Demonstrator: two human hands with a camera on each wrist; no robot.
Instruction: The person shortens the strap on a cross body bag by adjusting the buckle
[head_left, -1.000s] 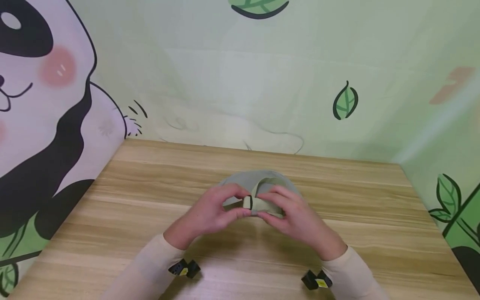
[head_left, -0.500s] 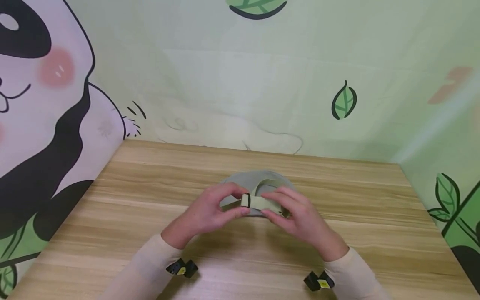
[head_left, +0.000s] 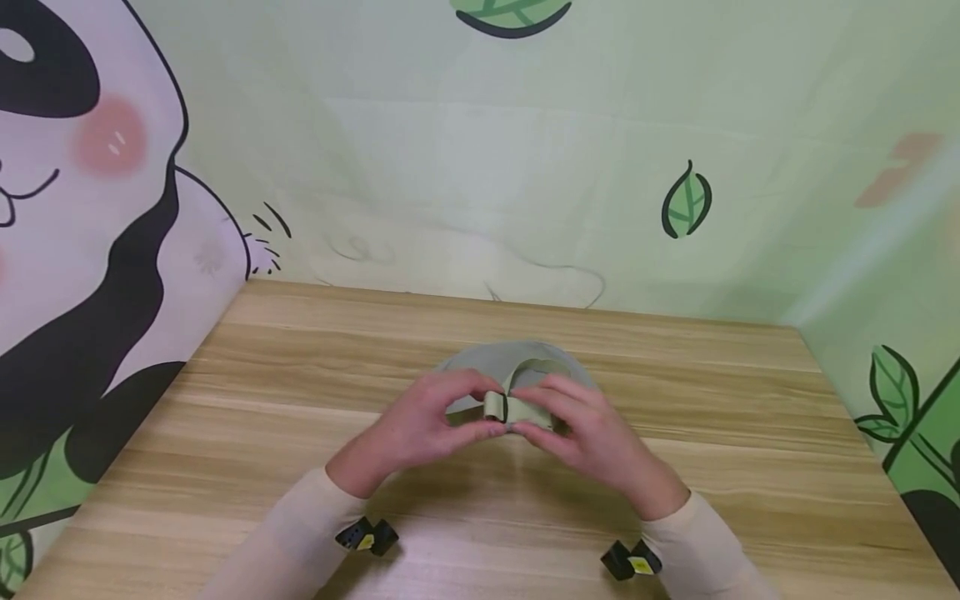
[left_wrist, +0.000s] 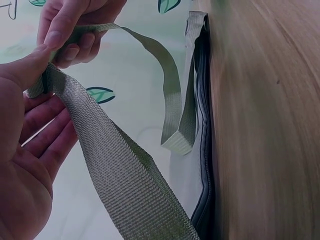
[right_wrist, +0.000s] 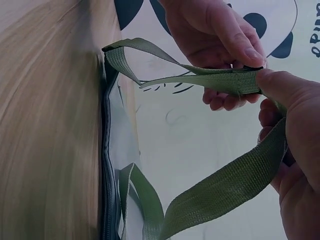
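A grey bag [head_left: 480, 360] with a rounded far edge lies on the table, and a dark zipper [left_wrist: 204, 120] runs along its side. From it rises a pale green webbing strap [head_left: 528, 410], looped and partly twisted, with a narrow black strap slider [head_left: 506, 407]. My left hand [head_left: 420, 421] pinches the strap at the slider between thumb and forefinger. Just to the right, my right hand [head_left: 603, 429] pinches the webbing between thumb and fingers. Slack strap [right_wrist: 220, 200] hangs in loops from the hands to the bag. The fingers hide part of the slider.
The wood-grain table [head_left: 262, 400] meets a pale green printed backdrop [head_left: 450, 167] at the back. A large panda [head_left: 90, 250] is printed on the left side. A small black device [head_left: 367, 537] sits at the left wrist, another black device [head_left: 632, 560] at the right.
Half a second ago my right hand drew slightly right along the strap; now it is back close to the left fingertips. The slider has tilted and shifted a little. The bag stays put.
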